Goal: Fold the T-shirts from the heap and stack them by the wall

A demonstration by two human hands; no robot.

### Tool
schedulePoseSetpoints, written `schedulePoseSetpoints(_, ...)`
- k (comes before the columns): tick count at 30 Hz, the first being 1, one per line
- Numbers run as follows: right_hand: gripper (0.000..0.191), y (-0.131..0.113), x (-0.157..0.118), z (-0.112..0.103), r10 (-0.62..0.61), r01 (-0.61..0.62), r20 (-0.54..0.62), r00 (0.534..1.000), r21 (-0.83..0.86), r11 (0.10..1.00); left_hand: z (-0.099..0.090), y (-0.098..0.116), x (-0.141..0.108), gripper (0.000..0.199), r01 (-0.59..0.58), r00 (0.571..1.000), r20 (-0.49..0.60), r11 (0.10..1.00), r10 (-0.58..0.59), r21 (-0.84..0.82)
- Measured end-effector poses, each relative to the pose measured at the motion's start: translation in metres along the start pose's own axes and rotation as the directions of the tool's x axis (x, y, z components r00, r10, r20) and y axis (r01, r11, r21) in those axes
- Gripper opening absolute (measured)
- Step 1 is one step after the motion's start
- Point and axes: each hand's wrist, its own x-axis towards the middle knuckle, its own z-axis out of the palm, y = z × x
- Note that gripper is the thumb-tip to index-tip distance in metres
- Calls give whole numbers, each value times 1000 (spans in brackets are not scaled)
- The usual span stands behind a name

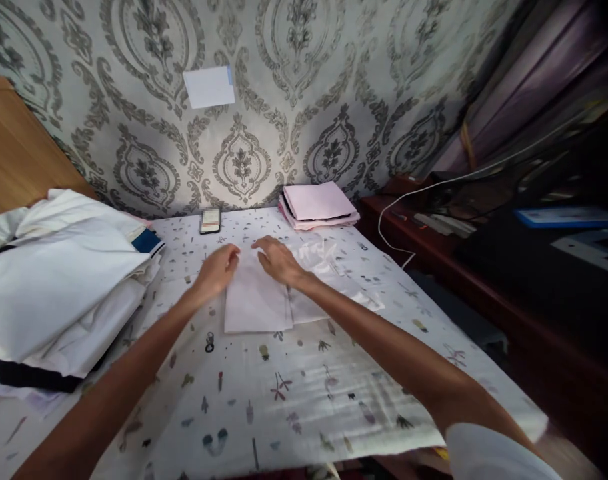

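Observation:
A folded white cloth (258,303), perhaps a garment, lies flat on the bed in front of me. Its right part (317,303) is thinner and shinier, with creases. At the cloth's upper left edge is my left hand (219,267), fingers curled together in a pinch on the fabric. My right hand (280,261) rests over the upper middle of the cloth, fingers bent to the left and thumb apart, with nothing visible held in it. A small gap separates the two hands.
A pile of white clothes (59,280) fills the left side. Folded pink cloth (317,201) lies near the wall, a small dark-edged object (211,221) left of it. A dark red cabinet (384,220) with a white cable (434,187) stands right of the patterned bedsheet (264,413).

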Motion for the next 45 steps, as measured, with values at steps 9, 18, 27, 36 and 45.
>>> schedulePoseSetpoints(9,55,-26,-11,31,269,-232,171,948,-206,950,8,-56,82,15,73,991,123,990,-59,-118)
schedulePoseSetpoints(18,66,-13,-16,52,246,-199,149,958,-274,941,5,-86,82,30,-8,971,231,978,57,-208)
schedulePoseSetpoints(27,62,-11,-12,52,238,-193,168,957,-247,950,8,-77,90,17,5,998,56,984,-15,179)
schedulePoseSetpoints(36,40,-39,-70,19,-104,105,97,990,-8,994,-37,-33,-22,25,-73,948,310,997,72,-8)
schedulePoseSetpoints(45,22,-66,-120,28,-266,279,123,956,-100,955,-18,12,-120,2,-89,954,300,949,-5,301)
